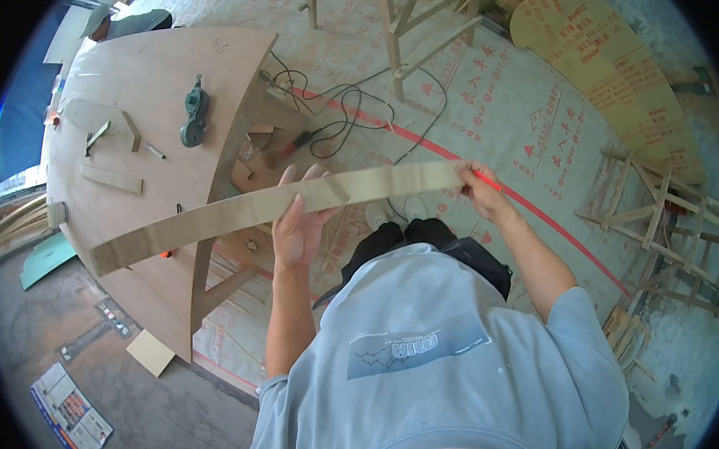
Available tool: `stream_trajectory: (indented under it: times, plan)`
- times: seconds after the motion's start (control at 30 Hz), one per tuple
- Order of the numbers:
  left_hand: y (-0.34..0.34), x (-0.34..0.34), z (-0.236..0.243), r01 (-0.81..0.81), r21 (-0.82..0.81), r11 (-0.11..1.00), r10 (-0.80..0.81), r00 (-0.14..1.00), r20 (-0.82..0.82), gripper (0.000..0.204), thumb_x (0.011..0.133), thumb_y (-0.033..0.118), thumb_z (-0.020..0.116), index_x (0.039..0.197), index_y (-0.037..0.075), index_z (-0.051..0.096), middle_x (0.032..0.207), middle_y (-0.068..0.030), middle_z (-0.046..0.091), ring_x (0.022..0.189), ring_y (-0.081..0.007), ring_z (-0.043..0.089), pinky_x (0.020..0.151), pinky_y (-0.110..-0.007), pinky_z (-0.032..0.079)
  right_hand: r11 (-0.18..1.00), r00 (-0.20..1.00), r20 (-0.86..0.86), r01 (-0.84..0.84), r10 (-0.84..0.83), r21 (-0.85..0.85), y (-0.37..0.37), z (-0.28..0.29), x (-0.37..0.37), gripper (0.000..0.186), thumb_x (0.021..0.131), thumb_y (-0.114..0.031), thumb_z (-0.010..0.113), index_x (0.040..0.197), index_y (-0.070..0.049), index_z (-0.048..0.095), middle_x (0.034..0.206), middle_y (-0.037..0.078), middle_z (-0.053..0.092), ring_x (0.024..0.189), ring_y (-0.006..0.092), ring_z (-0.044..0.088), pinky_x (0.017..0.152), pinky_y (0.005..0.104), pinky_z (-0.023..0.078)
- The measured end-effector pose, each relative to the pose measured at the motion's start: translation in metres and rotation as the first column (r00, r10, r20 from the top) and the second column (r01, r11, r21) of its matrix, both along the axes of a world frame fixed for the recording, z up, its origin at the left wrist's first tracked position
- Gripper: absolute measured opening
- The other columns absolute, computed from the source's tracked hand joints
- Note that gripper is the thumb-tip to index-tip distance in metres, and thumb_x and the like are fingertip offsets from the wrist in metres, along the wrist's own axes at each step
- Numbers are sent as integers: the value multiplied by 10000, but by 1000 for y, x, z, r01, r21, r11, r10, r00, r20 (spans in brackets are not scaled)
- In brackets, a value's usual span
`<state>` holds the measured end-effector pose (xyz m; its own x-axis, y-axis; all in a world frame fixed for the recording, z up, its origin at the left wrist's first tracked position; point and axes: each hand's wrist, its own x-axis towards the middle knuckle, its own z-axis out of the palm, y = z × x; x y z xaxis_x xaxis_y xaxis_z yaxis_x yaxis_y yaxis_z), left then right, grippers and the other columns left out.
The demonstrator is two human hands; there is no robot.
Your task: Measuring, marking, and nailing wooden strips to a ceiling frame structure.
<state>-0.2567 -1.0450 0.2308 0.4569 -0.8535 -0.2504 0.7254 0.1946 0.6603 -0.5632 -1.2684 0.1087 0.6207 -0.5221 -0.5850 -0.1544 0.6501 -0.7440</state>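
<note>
A long, narrow wooden strip (pixel 362 184) is held out over the near edge of a plywood-topped workbench (pixel 191 152). My left hand (pixel 300 221) grips it near the middle, fingers behind and thumb in front. At its right end my right hand (pixel 483 192) pinches the strip, and a slim red pencil or marker (pixel 486 180) sits in the same hand. The strip's far left end lies above the bench top. On the bench are a dark teal chalk-line reel (pixel 193 112), a pen (pixel 155 153), a short wood piece (pixel 112 178) and a small black-handled tool (pixel 97 137).
Black cable (pixel 352 109) loops over the printed floor sheeting beyond my feet. Wooden trestles (pixel 656 214) stand to the right, another (pixel 397 33) at the back. A person in a cap (pixel 129 25) is behind the bench. Offcuts (pixel 151 353) and a leaflet (pixel 72 409) lie lower left.
</note>
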Motion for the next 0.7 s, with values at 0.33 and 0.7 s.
stream_trajectory:
  times: [0.33,0.7]
  plan:
    - [-45,43,-14,102,24,994,-102,995,13,524,1037,105,454,1519,91,250,1544,-234,349,1354,-362,466,1045,-547,477,842,862,250,494,-441,-217,-5,34,36,402,988,-114,594,1366,16,544,967,49,678,858,120,624,838,295,528]
    - [-89,35,-24,160,-103,982,-173,976,-133,442,1010,64,517,1429,93,379,1461,-205,462,1271,-349,545,969,-531,535,772,867,-11,438,-499,-461,-30,46,-2,420,965,-107,649,1352,28,555,999,64,686,834,116,651,798,278,551]
